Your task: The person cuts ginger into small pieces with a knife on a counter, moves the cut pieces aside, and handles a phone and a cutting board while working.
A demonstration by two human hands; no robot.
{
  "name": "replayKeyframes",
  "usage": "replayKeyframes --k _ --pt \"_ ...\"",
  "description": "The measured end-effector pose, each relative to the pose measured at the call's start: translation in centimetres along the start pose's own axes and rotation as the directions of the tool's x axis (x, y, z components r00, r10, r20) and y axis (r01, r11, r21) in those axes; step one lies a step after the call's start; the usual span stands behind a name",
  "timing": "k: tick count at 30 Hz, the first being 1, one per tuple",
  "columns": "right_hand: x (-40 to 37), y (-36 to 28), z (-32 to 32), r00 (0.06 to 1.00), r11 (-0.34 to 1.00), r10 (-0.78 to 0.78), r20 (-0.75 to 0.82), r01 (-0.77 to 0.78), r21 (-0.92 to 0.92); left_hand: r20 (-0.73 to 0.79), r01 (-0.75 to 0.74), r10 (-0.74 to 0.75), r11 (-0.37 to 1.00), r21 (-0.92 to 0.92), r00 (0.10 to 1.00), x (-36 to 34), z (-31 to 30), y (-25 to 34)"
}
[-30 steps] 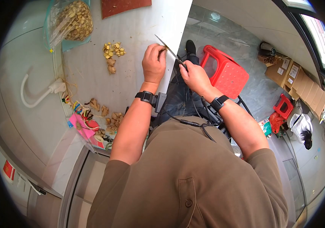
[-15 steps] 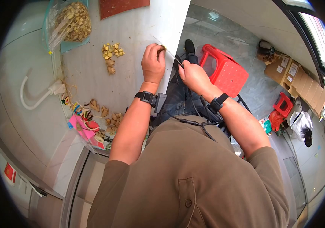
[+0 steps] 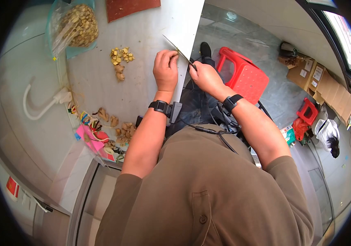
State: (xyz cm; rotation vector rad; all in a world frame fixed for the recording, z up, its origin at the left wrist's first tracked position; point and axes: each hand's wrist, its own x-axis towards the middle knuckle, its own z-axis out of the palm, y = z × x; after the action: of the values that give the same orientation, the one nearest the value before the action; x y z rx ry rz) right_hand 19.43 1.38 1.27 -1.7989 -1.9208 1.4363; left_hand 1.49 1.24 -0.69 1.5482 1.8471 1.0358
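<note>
Head view: knife (image 3: 185,57) and two hands at the right edge of the surface (image 3: 151,30)

Ginger roots (image 3: 125,133), heaped, near left corner; partly hidden by left forearm (image 3: 146,133).
Right hand (image 3: 207,77), wrapped round the knife's handle, which it mostly conceals.
Left hand (image 3: 166,71), thumb and fingertips pinching beside the blade; item pinched hard to make out.
Cut ginger (image 3: 121,55), mid-surface.
Clear bag (image 3: 77,28) of pieces, left edge, far end.
Red board (image 3: 132,8), far end, cut off by frame.
Cartons (image 3: 306,76), floor: white labels, print illegible.

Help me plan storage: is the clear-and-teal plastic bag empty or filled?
At least partly filled: the bag holds a heap of pale-brown pieces; how full, cannot tell.
</note>
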Motion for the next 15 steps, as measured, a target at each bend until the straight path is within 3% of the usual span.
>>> replayKeyframes --k 5,7,15 --pt "-1.0 0.5 -0.3 1.000 0.997 0.028 -0.001 -0.028 0.066 -0.012 -0.083 0.083 0.995 0.057 0.996 0.0 0.1 -0.1" --pt "-1.6 0.4 -0.6 1.000 0.997 0.026 -0.002 -0.025 0.076 -0.016 -0.003 0.002 0.999 -0.034 1.000 -0.1 0.0 0.4" --pt "-2.6 0.8 -1.3 0.999 0.998 0.022 0.032 -0.024 0.066 -0.013 0.035 -0.035 0.998 -0.048 0.999 0.4 0.2 0.9"
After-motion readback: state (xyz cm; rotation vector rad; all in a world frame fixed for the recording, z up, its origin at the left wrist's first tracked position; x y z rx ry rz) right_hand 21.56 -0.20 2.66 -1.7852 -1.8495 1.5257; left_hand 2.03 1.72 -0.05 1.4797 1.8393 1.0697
